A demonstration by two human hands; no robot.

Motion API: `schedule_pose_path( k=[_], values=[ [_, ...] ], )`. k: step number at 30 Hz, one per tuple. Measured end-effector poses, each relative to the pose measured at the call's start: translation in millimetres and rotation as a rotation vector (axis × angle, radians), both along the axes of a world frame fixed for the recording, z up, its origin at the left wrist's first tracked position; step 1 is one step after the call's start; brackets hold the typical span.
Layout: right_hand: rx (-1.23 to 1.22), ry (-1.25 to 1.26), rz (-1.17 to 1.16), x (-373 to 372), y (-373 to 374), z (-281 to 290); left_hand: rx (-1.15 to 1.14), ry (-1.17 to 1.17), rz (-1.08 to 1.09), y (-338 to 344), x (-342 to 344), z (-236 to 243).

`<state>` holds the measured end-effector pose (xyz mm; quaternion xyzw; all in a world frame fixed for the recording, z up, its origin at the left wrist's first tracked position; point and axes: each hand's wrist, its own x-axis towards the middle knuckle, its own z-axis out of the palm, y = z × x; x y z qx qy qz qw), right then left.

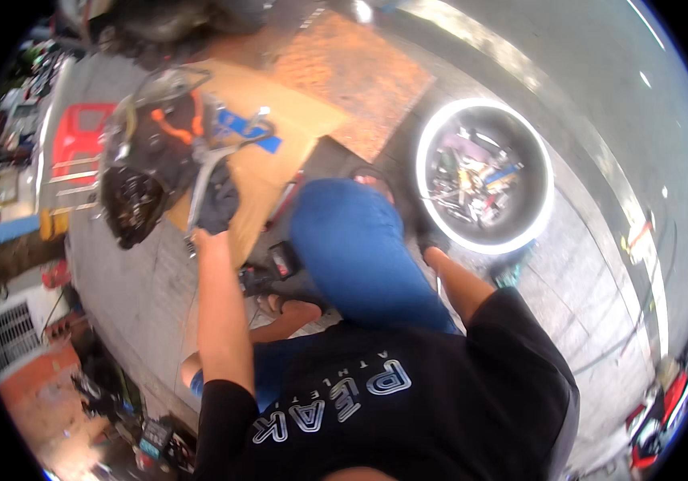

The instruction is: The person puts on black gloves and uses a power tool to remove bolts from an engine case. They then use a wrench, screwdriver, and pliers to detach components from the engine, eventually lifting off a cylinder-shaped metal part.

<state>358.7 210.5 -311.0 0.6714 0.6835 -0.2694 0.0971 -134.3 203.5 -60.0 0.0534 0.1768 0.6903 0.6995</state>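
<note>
A metal frame (202,188), blurred, rises over the cardboard sheet (284,172), its near end clamped in the left hand (211,240); a black plastic bag (131,204) crowds it on the left; the raised knee (344,220) stands between it and the round tub (550,176) of jumbled parts, where the right hand's (435,254) grip cannot be told

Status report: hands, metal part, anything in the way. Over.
Left hand at curved metal part, grip blurred. Right hand beside round tub, grip unclear. Blue-clad knee between hands.
</note>
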Motion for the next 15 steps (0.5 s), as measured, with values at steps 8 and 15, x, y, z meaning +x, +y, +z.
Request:
schedule_pose_path(
  k=[8,15],
  values=[
    [-0.126,-0.049,0.139,-17,3,18,-0.052,0.067,0.16,34,33,31],
    [-0.259,0.161,0.289,-6,3,91,-0.048,0.059,0.193,12,29,21]
  ],
)
